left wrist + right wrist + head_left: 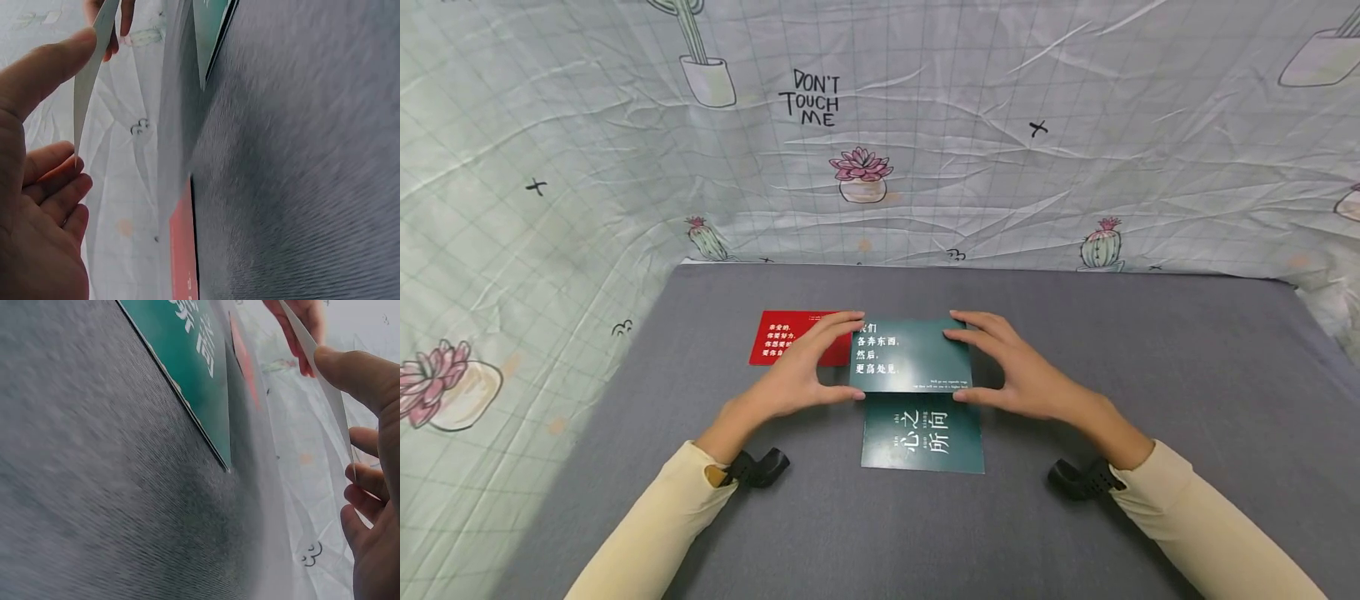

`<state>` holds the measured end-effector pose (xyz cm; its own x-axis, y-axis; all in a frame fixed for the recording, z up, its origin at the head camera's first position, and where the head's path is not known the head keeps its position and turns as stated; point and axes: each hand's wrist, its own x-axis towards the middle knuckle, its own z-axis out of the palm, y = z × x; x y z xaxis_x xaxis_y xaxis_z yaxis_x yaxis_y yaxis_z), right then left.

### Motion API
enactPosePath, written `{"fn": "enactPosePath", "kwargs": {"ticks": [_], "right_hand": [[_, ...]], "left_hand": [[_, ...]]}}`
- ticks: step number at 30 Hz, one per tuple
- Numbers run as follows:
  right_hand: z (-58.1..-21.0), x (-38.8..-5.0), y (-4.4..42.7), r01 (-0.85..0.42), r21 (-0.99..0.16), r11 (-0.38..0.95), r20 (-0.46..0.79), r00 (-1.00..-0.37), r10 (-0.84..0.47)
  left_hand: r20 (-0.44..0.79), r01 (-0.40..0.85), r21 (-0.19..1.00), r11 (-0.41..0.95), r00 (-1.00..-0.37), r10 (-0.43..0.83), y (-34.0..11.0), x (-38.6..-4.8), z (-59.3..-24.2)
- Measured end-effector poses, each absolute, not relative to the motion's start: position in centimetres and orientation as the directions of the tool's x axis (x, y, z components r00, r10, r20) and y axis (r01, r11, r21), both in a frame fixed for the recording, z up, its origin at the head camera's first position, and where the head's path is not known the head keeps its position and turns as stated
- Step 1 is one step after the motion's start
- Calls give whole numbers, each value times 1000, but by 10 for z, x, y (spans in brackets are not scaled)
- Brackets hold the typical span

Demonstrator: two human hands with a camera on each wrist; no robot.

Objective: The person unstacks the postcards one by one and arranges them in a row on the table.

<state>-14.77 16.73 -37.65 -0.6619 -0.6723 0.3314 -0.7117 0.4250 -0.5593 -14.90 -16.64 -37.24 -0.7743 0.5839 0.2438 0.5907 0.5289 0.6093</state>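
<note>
A green card [917, 354] with white Chinese writing is held above the table between two hands. My left hand [801, 371] grips its left side, thumb at the near edge and fingers at the far edge. The right hand [1026, 375] grips the other side in the same way. Both wrist views show the raised card [86, 106] edge-on, apart from the tabletop. Below it lies another green card [922, 454] with large sideways characters, its far part hidden by the held one. A red card [790, 320] lies to the left, partly covered by my left hand.
All the cards are over a grey tabletop [625, 500]. A pale cloth [955, 167] printed with potted cacti and a grid hangs at the back and left sides. Each wrist wears a black strap device [767, 468].
</note>
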Motion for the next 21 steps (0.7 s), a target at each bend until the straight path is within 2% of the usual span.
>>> {"fn": "enactPosePath", "kwargs": {"ticks": [11,21], "right_hand": [[-377,-173,164,-673,-571,471,262,-693,-672],[-388,-192,161,-634,-580,512,203,-721,-663]], "left_hand": [[173,526,635,566,-811,559,-167,-175,-378],[73,478,587,653,-835,545,-166,-195,-386]]}}
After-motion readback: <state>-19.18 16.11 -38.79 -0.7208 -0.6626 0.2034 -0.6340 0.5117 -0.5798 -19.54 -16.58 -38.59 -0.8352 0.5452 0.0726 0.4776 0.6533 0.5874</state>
